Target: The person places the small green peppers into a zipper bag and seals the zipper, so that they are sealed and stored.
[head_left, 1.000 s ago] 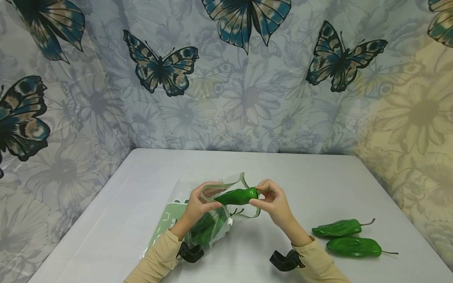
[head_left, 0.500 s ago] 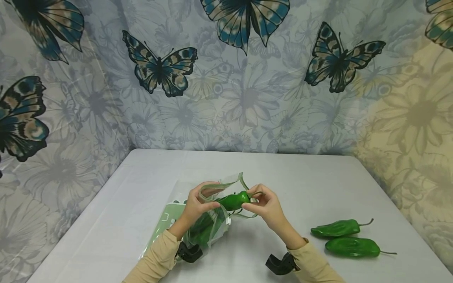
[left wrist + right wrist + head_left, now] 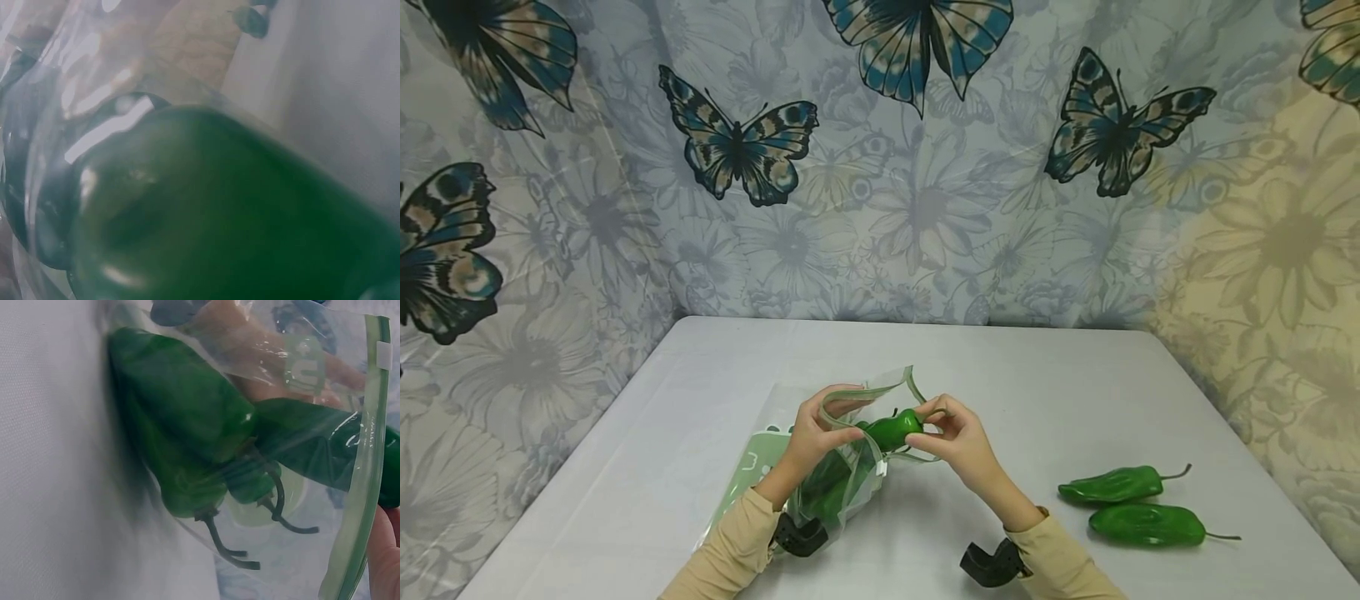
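My left hand (image 3: 808, 437) grips the mouth of a clear zip bag (image 3: 374, 431) with a green zip strip, keeping it spread. My right hand (image 3: 962, 442) pinches a green pepper (image 3: 891, 429) by its stem end. That pepper's tip is inside the bag mouth, and its stem end sticks out past the green strip. Several long green peppers (image 3: 181, 394) lie in the bag, their dark stems pointing toward its mouth in the right wrist view. A large pepper (image 3: 219, 206) fills much of the left wrist view, close to the camera behind clear plastic.
Two more green peppers, one (image 3: 1112, 485) behind the other (image 3: 1148, 525), lie on the white table (image 3: 1000, 358) at the right. A flat green-printed plastic sheet (image 3: 756, 467) lies left of the bag. A butterfly-patterned cloth (image 3: 925, 225) hangs behind the table.
My right hand has moved left and slightly down, sliding the pepper deeper into the bag mouth. The left hand keeps its grip on the bag in nearly the same place.
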A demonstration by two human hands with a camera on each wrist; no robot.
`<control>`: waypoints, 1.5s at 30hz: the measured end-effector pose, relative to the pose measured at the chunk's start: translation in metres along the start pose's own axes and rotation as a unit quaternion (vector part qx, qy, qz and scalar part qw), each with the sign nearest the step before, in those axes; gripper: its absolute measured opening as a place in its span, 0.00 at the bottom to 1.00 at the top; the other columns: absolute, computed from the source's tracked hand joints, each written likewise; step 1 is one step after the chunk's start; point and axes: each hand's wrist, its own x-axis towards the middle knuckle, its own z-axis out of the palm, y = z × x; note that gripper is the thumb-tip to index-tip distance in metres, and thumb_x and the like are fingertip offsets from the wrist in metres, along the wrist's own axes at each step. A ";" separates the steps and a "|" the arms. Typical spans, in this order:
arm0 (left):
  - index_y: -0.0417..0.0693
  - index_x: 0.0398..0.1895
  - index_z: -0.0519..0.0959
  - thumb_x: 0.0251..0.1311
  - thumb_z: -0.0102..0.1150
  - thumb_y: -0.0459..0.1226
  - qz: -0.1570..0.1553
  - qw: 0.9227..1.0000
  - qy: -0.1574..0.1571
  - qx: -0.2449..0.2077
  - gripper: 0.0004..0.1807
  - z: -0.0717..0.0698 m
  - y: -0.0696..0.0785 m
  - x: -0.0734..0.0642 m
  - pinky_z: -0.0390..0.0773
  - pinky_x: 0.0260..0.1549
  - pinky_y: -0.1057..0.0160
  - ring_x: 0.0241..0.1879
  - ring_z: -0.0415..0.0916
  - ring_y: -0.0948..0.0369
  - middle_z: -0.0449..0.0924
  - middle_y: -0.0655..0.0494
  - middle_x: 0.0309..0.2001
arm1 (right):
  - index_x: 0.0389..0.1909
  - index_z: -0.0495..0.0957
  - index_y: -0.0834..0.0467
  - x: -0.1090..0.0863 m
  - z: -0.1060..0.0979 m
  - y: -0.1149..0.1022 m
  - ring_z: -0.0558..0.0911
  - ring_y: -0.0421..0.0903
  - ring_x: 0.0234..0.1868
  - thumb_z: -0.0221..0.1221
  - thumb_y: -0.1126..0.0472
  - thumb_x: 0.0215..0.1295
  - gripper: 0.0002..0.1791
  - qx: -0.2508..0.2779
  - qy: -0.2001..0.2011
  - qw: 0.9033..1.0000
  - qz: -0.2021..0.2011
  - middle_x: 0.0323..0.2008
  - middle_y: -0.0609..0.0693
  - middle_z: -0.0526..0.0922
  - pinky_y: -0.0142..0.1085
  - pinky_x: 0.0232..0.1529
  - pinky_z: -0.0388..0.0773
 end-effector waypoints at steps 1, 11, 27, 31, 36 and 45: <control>0.19 0.49 0.63 0.52 0.63 0.40 0.002 1.000 0.000 -0.001 0.33 0.000 0.000 0.000 0.69 0.50 0.54 0.49 0.72 0.58 0.75 0.54 0.49 | 0.32 0.69 0.72 0.000 0.000 0.000 0.77 0.42 0.37 0.62 0.76 0.49 0.12 -0.003 0.000 1.000 0.003 0.38 0.59 0.72 0.35 0.40 0.77; 0.20 0.49 0.64 0.51 0.63 0.40 -0.004 1.000 0.002 -0.002 0.33 0.001 0.001 0.000 0.69 0.50 0.57 0.49 0.72 0.59 0.76 0.54 0.48 | 0.33 0.69 0.72 0.000 0.003 0.000 0.77 0.44 0.42 0.62 0.75 0.50 0.12 0.001 -0.021 0.999 0.033 0.42 0.66 0.71 0.39 0.45 0.75; 0.20 0.49 0.64 0.52 0.63 0.42 -0.006 1.000 -0.001 0.012 0.34 0.003 0.002 0.000 0.69 0.47 0.46 0.49 0.72 0.59 0.76 0.56 0.48 | 0.42 0.73 0.69 0.000 0.003 -0.001 0.77 0.49 0.43 0.60 0.70 0.55 0.13 -0.040 -0.064 0.994 0.074 0.42 0.61 0.75 0.39 0.44 0.76; 0.21 0.50 0.64 0.52 0.63 0.41 -0.004 1.000 -0.002 0.008 0.33 0.002 0.001 -0.001 0.73 0.45 0.54 0.49 0.72 0.58 0.76 0.54 0.48 | 0.43 0.73 0.69 0.000 0.006 -0.001 0.76 0.54 0.44 0.60 0.69 0.56 0.14 -0.047 -0.069 0.992 0.094 0.41 0.61 0.76 0.38 0.41 0.77; 0.22 0.50 0.65 0.52 0.63 0.40 -0.007 1.000 -0.001 0.005 0.32 0.001 0.001 -0.001 0.75 0.43 0.58 0.49 0.72 0.58 0.76 0.54 0.48 | 0.42 0.74 0.69 0.002 0.009 -0.003 0.76 0.55 0.44 0.59 0.68 0.57 0.13 -0.078 -0.070 0.989 0.109 0.39 0.59 0.77 0.36 0.41 0.77; 0.33 0.52 0.69 0.53 0.63 0.40 -0.001 1.000 -0.002 0.002 0.27 0.000 0.000 -0.001 0.75 0.44 0.59 0.49 0.72 0.58 0.75 0.54 0.49 | 0.40 0.75 0.70 0.012 0.018 -0.028 0.77 0.56 0.41 0.58 0.70 0.58 0.10 -0.126 -0.092 0.982 0.104 0.38 0.60 0.78 0.36 0.39 0.77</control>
